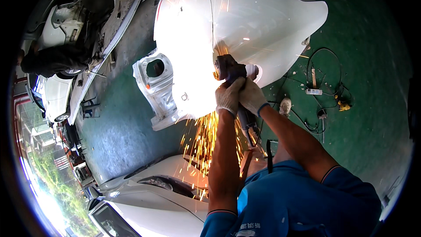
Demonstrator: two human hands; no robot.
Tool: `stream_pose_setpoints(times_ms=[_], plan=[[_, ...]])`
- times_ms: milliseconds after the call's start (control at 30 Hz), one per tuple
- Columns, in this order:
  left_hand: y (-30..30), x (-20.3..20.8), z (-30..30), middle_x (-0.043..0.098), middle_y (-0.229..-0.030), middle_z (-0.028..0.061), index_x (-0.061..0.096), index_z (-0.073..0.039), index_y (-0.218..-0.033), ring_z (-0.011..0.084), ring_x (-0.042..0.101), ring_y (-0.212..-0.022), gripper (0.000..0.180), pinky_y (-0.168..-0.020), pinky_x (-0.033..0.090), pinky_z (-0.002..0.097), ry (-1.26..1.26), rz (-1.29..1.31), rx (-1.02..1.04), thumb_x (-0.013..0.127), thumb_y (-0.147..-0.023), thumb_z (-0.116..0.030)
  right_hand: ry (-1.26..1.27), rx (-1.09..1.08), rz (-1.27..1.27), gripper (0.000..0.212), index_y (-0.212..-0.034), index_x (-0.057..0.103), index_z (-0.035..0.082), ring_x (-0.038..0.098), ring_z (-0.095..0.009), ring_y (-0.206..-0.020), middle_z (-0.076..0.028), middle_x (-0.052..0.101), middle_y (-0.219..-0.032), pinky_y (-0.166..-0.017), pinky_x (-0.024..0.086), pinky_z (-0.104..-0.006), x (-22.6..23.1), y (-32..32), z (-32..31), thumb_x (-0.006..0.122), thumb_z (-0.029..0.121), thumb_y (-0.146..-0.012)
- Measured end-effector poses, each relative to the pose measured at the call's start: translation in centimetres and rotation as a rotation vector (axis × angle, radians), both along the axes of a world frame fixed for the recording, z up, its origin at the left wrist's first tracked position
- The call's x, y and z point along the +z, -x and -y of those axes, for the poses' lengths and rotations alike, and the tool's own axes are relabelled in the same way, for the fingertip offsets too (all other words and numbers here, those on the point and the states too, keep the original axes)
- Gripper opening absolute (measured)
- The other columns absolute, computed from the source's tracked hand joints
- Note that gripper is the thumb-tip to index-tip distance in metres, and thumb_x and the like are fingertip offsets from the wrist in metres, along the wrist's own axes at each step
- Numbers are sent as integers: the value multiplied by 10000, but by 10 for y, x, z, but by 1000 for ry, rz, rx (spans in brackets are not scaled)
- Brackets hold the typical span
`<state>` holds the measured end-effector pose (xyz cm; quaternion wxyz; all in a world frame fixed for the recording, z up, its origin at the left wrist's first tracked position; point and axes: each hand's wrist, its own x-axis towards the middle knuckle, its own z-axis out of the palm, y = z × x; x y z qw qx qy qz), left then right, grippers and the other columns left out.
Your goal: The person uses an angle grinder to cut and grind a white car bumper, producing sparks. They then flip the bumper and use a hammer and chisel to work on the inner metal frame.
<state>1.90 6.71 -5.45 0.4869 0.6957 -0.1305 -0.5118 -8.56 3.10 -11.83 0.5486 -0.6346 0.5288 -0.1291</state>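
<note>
A black angle grinder (230,67) is pressed against a large white car body panel (258,19), its head near a dark vertical seam. My left hand (227,98), in a pale work glove, is wrapped round the grinder just behind its head. Beside it, my right hand (253,97) grips the same tool, also gloved. Orange sparks (206,136) pour downward from the contact, and a few streaks fly up over the panel. My hands cover part of the grinder's body, and the disc is mostly hidden.
On the green floor at right lie a power strip (313,91), looped black cables and a yellow tool (344,105). Another white car (162,202) stands close at lower left. At far left, a person in dark clothes (57,59) is beside a long body part.
</note>
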Motion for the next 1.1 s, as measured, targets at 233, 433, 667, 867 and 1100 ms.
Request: stream_pose_setpoints(times_ms=[233, 433, 667, 867, 1100], plan=[[1, 4, 2, 763, -1063, 155, 727, 103, -1167, 225, 727, -915, 472, -832, 587, 336, -48, 25, -24, 839, -865, -242, -67, -2, -20, 489, -1163, 593, -41, 708, -471, -1061, -316, 723, -1073, -906, 578, -516, -4, -1, 0, 666, 364, -899], [1, -2, -7, 765, -1062, 150, 731, 92, -1163, 217, 728, -903, 467, -832, 589, 335, -63, 7, 17, 846, -860, -245, -125, 0, -13, 523, -1183, 591, -46, 702, -461, -1096, -325, 716, -1103, -937, 573, -506, 20, -1, -4, 677, 380, -892], [0, -10, -13, 766, -1038, 140, 734, 81, -1148, 215, 728, -878, 448, -814, 594, 334, -6, 27, 4, 853, -855, -235, -94, 1, -63, 538, -1208, 581, -48, 690, -463, -1128, -311, 710, -1154, -969, 560, -508, 15, 1, -9, 678, 374, -889], [-5, -22, -17, 765, -1023, 150, 733, 86, -1143, 221, 730, -865, 450, -802, 597, 339, -62, 32, 18, 859, -850, -233, -165, -3, -82, 538, -1217, 587, -42, 689, -463, -1131, -309, 711, -1153, -964, 562, -506, 17, -3, -13, 681, 371, -884], [3, -3, -18, 765, -1037, 161, 726, 98, -1150, 234, 736, -866, 445, -794, 601, 345, -46, 0, 27, 855, -855, -209, -202, -6, -95, 537, -1227, 591, -29, 685, -459, -1143, -305, 712, -1156, -962, 563, -508, 14, 0, -14, 684, 370, -879]])
